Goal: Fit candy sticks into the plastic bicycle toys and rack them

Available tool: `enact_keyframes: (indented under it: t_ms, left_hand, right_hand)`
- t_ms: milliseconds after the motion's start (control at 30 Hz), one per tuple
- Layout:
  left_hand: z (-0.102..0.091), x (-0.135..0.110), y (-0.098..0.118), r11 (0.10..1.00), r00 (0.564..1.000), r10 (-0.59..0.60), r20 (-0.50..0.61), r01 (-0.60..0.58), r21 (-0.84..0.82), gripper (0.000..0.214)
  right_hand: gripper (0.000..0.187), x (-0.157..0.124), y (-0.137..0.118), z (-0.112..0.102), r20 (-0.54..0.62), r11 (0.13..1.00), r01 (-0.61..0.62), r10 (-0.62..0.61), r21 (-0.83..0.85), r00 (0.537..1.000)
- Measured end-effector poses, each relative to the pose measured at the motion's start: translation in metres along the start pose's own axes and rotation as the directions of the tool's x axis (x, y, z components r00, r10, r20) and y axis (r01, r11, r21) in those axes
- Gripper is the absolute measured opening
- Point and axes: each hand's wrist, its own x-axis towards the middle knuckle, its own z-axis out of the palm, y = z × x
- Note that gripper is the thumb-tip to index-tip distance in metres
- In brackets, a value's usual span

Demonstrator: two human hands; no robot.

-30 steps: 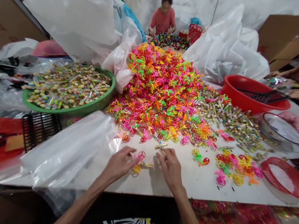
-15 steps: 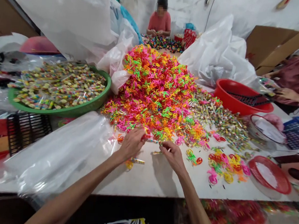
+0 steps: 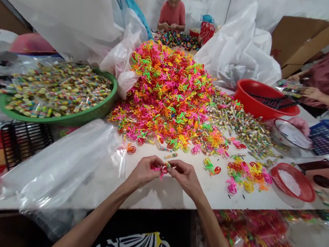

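While hands [image 3: 144, 172] pinch pieces [image 3: 164, 169], heap [image 3: 169, 97] ahead, basin [image 3: 52, 121]

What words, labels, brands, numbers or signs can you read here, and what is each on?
None can be read.
Blue-and-white plastic sack: blue lettering, too blurred to read.
Brown cardboard box: red mark, too blurred to tell.
Small multicoloured tubes in the round green plastic tub: any print is too small.
Pink-and-red plastic piece between the hands: no legible text.
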Motion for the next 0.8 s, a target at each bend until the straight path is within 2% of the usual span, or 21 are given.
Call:
enact_keyframes:
  t_ms: [100, 200, 267, 400, 600, 800]
  left_hand:
    - [-0.001, -0.004, 0.004, 0.965, 0.990, -0.128, -0.052, 0.113, -0.236, 0.028]
    - [-0.002, -0.010, 0.002, 0.910, 0.983, -0.182, 0.000, 0.169, -0.379, 0.039]
    - [-0.002, -0.013, 0.000, 0.904, 0.982, -0.185, 0.034, 0.184, -0.385, 0.037]
    - [-0.002, -0.017, -0.001, 0.918, 0.984, -0.160, 0.082, 0.179, -0.354, 0.027]
    - [-0.005, -0.014, -0.003, 0.874, 0.962, -0.202, 0.183, 0.262, -0.410, 0.049]
    - [-0.005, -0.015, -0.004, 0.813, 0.946, -0.247, 0.209, 0.320, -0.486, 0.045]
  right_hand:
    - [0.021, -0.002, 0.001, -0.008, 0.104, 0.991, -0.118, 0.111, 0.056, 0.988]
    - [0.021, -0.005, 0.007, -0.015, 0.197, 0.983, -0.181, 0.170, 0.042, 0.966]
    - [0.020, -0.006, 0.010, -0.015, 0.210, 0.980, -0.191, 0.174, 0.063, 0.962]
    - [0.018, -0.006, 0.013, -0.006, 0.139, 0.967, -0.187, 0.164, 0.171, 0.977]
    - [0.020, -0.007, 0.015, 0.000, 0.161, 0.937, -0.200, 0.158, 0.285, 0.974]
    - [0.020, -0.009, 0.019, 0.006, 0.215, 0.851, -0.301, 0.227, 0.430, 0.950]
